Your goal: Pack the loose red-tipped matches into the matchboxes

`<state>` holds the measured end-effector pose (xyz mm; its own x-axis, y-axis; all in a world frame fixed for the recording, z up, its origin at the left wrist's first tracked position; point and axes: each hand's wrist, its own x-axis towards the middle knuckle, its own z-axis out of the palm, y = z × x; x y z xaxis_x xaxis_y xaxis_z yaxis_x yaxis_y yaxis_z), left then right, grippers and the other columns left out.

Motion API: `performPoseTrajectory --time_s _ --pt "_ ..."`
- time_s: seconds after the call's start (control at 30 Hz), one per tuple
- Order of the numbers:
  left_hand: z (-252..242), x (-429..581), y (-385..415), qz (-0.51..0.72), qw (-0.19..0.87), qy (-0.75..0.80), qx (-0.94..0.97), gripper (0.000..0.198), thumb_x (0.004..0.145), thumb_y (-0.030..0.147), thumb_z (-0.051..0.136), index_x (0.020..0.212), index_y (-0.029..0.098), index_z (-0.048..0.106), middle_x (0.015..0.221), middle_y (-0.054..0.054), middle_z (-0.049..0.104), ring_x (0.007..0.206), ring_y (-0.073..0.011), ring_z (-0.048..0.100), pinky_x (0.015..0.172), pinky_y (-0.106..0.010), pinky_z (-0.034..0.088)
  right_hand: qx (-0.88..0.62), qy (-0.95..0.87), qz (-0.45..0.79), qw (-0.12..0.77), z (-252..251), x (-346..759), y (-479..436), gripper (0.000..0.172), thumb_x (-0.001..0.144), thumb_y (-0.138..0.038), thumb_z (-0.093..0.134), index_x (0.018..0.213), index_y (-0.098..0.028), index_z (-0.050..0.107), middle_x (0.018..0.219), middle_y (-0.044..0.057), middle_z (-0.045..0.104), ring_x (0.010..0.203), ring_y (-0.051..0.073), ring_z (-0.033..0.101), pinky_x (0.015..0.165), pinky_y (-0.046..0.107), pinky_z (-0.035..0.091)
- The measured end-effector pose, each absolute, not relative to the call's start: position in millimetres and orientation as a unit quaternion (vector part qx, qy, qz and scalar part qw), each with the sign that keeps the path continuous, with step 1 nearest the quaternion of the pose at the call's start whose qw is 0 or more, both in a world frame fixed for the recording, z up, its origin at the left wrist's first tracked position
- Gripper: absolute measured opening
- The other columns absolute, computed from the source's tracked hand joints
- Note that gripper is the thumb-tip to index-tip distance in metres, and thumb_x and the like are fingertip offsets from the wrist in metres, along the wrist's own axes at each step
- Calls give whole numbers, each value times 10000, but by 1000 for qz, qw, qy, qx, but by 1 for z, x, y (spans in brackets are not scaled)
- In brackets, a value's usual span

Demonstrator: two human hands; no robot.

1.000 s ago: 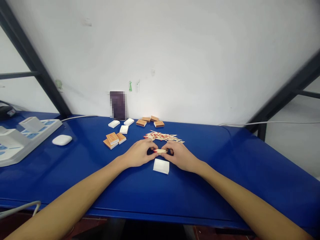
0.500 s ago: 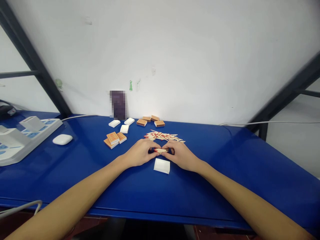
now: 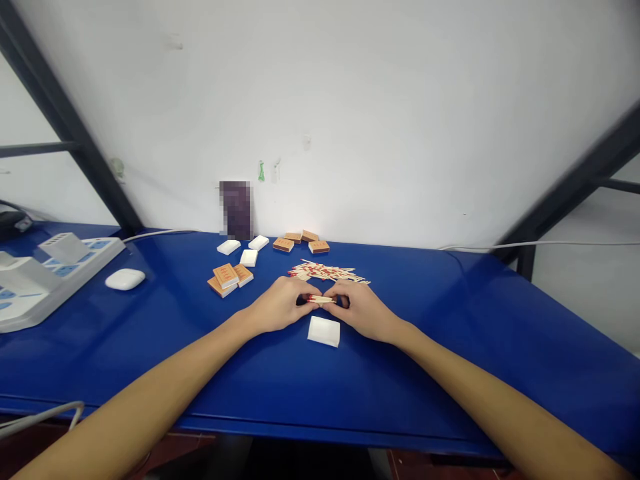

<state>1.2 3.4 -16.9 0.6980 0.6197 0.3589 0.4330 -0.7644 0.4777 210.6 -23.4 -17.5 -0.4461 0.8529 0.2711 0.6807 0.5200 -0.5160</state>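
Between my two hands lies a small bundle of matches (image 3: 321, 299) with red heads toward the left. My left hand (image 3: 283, 305) pinches the head end with thumb and fingers. Around the plain end, my right hand (image 3: 363, 309) is closed in the same way. The fingertips of both hands nearly meet above and below the bundle. Just in front of the hands, a white matchbox tray (image 3: 324, 331) rests on the blue table. Behind them spreads a loose pile of red-headed matches (image 3: 327, 271).
Orange matchboxes (image 3: 227, 275) are stacked at left, with more matchboxes (image 3: 319, 247) by the wall. White trays (image 3: 249, 258) sit near a blurred dark upright object (image 3: 237, 210). Farther left are a white earbud case (image 3: 125, 279) and a power strip (image 3: 107, 250) with plugged-in chargers.
Almost nothing differs. Both hands keep their hold on the matches in the same place, and the bundle has shifted very slightly between the fingers.
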Motion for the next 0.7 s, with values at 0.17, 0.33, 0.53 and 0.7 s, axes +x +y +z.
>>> performPoseTrajectory --time_s 0.17,0.33,0.53,0.7 --pt "-16 2 3 262 182 289 903 152 889 216 596 976 198 719 878 -10 730 727 -126 632 655 -210 438 -462 -832 171 254 -17 211 -24 171 891 -298 595 811 -188 698 677 -2 575 614 126 480 607 263 348" --pt "-16 2 2 275 179 283 901 159 875 185 600 985 198 714 908 -9 734 749 -123 640 682 -207 452 -469 -827 175 256 -16 211 -24 168 891 -295 590 850 -194 719 686 2 589 616 125 483 605 260 352" --pt "-13 2 0 274 186 280 901 169 894 220 577 990 196 714 895 -10 733 730 -123 635 671 -215 453 -473 -823 189 253 -12 211 -26 169 882 -307 601 847 -198 724 699 3 608 619 124 488 588 257 350" --pt "-9 2 -5 285 188 269 900 178 909 261 576 1000 201 717 912 -19 736 759 -134 643 690 -224 463 -467 -821 200 260 -6 212 -31 172 868 -316 612 833 -194 729 683 5 621 610 124 490 570 255 342"
